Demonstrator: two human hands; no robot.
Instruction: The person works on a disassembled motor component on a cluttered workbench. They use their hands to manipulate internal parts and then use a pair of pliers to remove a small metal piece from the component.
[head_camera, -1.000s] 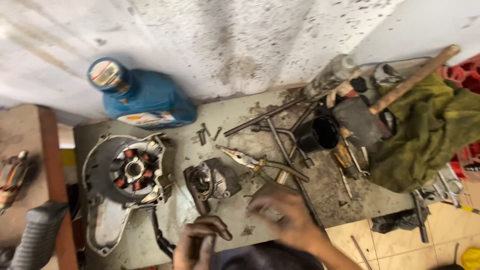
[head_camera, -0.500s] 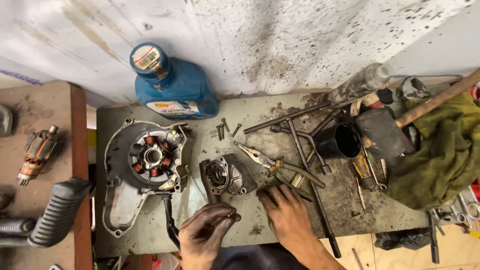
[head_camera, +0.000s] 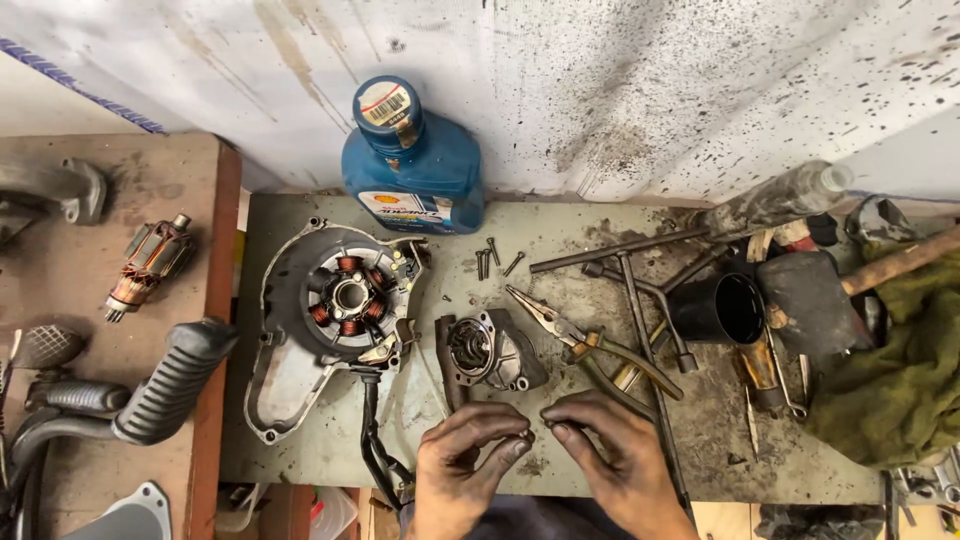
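My left hand and my right hand rest at the bench's front edge, both grimy. Their fingertips come together around a small dark part that is too small to identify. Just beyond the fingers lies a small round metal motor housing. To its left is a larger engine cover with copper stator coils, with a black cable running off the front edge. Long-nose pliers lie right of the housing, close to my right hand.
A blue oil bottle stands against the spattered wall. Loose screws, a T-wrench, a black cup, a hammer and a green rag crowd the right. A copper armature and rubber footrest lie on the brown table at left.
My right hand has drawn back from the tools near the pliers to meet my left hand at the front edge. The view has shifted, so the bench sits further right in the frame.
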